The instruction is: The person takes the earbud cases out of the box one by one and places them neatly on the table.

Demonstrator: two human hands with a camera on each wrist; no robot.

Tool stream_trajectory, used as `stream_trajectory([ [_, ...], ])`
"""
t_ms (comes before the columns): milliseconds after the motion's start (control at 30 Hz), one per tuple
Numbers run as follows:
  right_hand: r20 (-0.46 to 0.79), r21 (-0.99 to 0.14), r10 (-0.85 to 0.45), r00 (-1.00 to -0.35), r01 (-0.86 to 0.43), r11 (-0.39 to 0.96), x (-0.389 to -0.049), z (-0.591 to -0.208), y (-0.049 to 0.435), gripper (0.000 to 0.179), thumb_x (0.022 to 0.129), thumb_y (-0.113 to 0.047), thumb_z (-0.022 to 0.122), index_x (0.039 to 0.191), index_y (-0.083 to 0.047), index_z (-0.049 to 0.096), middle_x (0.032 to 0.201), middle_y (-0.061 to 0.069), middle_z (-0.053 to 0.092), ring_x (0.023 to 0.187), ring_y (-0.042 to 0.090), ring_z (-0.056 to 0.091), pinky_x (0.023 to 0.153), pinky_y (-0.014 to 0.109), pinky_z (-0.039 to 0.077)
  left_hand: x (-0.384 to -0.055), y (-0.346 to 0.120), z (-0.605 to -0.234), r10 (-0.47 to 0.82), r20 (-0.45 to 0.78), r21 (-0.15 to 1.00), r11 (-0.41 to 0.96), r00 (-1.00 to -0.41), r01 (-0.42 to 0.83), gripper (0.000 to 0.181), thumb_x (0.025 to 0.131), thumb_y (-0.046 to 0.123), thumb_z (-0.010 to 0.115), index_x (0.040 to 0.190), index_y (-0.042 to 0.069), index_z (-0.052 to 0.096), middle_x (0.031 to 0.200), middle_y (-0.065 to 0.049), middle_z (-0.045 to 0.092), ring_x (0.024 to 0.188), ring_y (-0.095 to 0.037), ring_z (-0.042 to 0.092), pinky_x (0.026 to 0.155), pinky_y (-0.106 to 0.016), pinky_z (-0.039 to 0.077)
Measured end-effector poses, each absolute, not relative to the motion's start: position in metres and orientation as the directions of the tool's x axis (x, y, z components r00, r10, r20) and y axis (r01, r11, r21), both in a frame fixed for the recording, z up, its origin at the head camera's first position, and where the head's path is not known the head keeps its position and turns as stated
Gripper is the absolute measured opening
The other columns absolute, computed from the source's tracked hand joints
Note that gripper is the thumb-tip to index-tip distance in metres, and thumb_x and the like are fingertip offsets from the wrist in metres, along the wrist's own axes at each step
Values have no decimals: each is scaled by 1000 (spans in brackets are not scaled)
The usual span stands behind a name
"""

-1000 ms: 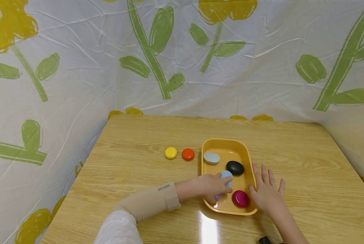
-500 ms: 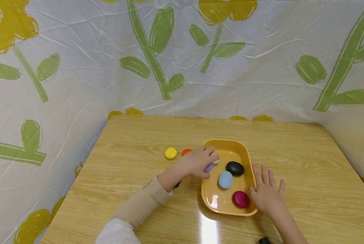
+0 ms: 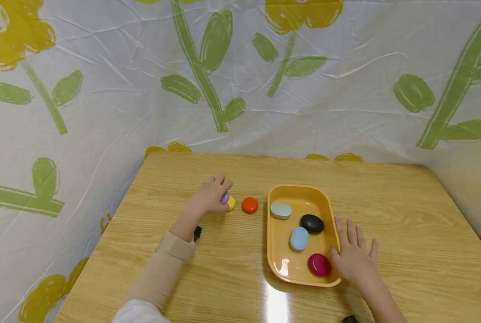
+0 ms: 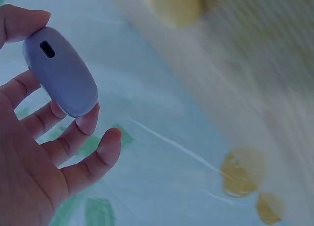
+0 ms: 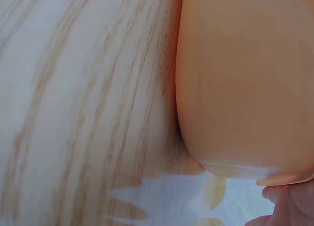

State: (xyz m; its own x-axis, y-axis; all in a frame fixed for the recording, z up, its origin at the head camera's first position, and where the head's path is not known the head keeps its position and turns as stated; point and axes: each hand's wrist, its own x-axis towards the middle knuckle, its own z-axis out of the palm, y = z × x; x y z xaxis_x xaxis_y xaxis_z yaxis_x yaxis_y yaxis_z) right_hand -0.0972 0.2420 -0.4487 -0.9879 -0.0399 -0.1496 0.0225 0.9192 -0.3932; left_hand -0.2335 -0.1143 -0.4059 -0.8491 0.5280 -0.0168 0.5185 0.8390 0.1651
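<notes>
My left hand [image 3: 208,197] pinches a smooth purple pebble-shaped case [image 3: 225,197] between thumb and fingers, over the table's left half. In the left wrist view that purple case [image 4: 61,71] shows a small dark port slot at one end. Just behind it a round yellow piece [image 3: 231,203] is partly hidden, and a round red piece [image 3: 249,205] lies to its right. My right hand [image 3: 355,260] is spread beside the orange tray [image 3: 269,237], its thumb touching the right rim. Inside the tray are a grey-white piece [image 3: 281,210], a black one [image 3: 312,224], a light blue one [image 3: 299,238] and a magenta one [image 3: 319,264].
The wooden table [image 3: 405,215] ends at a white cloth backdrop [image 3: 325,116] printed with flowers, at the back and sides. A small black object [image 3: 349,319] shows at the front edge by the right forearm. The tray wall [image 5: 240,88] fills much of the right wrist view.
My left hand has lifted the purple case out of the tray and carried it left to the yellow piece. The light blue piece stays in the tray. My right hand has not moved.
</notes>
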Motion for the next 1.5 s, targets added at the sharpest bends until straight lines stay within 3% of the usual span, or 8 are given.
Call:
stream_trajectory([
  [333,-151,-389,-41,-988,21,921,-96,-448,242,70,94,-27,37,147,-16,-6,148,26,-5,133,47,-7,93,66,-17,-245,-145,-436,458,-153,149,887,-876,438,56,78,28,64,128,8,47,121,-15,41,106,-37,46,80,-49,44],
  [500,-165,-394,-44,-985,25,919,-96,-447,242,69,94,-29,36,147,-16,-7,148,26,-7,133,46,-8,93,66,-18,-247,-150,-450,453,-193,145,890,-870,432,55,78,28,65,127,11,47,125,-14,40,106,-34,46,80,-44,45],
  [733,-168,-393,-42,-985,28,919,-96,-447,242,69,95,-29,36,147,-16,-6,148,27,-6,133,46,-8,93,66,-18,-251,-155,-464,460,-183,172,885,-869,432,47,78,27,68,118,11,50,117,-12,41,95,-28,46,73,-38,47],
  [1133,-172,-398,-43,-984,29,917,-97,-448,242,69,95,-30,36,147,-17,-7,148,27,-6,133,46,-8,93,65,-19,-250,-158,-466,453,-165,224,882,-876,414,37,80,27,65,110,10,51,110,-11,41,91,-28,45,74,-40,45],
  [1367,-168,-397,-43,-985,28,918,-97,-447,242,69,94,-29,36,147,-17,-7,148,27,-5,133,46,-8,93,65,-18,-249,-145,-447,454,-74,206,878,-888,432,51,83,30,60,128,11,46,118,-9,43,107,-31,44,91,-52,35],
  [1500,-164,-395,-42,-986,27,918,-97,-447,242,69,94,-29,36,147,-17,-7,148,27,-5,133,46,-8,93,65,-18,-242,-121,-431,564,-25,170,816,-826,552,51,84,34,59,128,12,45,121,-6,42,111,-27,42,93,-49,34],
])
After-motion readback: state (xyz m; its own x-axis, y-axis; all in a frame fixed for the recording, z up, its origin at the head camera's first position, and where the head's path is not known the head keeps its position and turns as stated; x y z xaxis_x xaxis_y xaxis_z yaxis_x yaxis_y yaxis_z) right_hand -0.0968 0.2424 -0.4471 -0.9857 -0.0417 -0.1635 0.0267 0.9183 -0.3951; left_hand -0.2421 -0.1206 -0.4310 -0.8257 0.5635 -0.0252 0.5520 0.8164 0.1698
